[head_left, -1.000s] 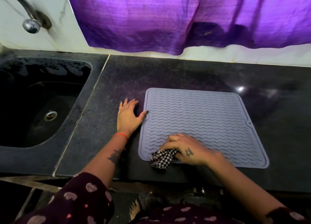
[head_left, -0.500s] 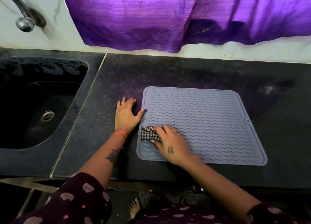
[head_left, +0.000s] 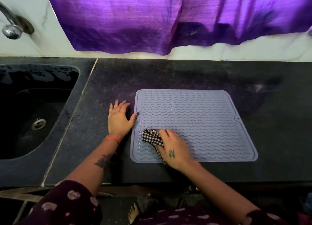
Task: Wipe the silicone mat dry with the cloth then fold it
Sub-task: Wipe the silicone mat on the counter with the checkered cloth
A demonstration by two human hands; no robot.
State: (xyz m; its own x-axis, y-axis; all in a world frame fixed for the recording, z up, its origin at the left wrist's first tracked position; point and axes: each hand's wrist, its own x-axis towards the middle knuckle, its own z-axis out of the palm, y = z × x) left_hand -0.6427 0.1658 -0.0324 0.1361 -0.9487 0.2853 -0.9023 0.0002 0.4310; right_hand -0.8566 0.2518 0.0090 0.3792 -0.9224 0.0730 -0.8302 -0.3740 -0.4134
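wiping step: right hand (head_left: 175,150) grips cloth (head_left: 151,137) on mat (head_left: 202,116) near-left corner; left hand (head_left: 119,117) flat, thumb pinning mat's left edge (rest of mat unwiped, then fold).

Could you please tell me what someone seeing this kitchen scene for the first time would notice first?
The eye goes first to the bright purple curtain hanging across the back wall above the dark counter. Next comes the grey mat lying flat on the counter, where the right hand presses a checked cloth onto its near left part. The left hand lies flat beside the mat, thumb on its edge, with the black sink further left.
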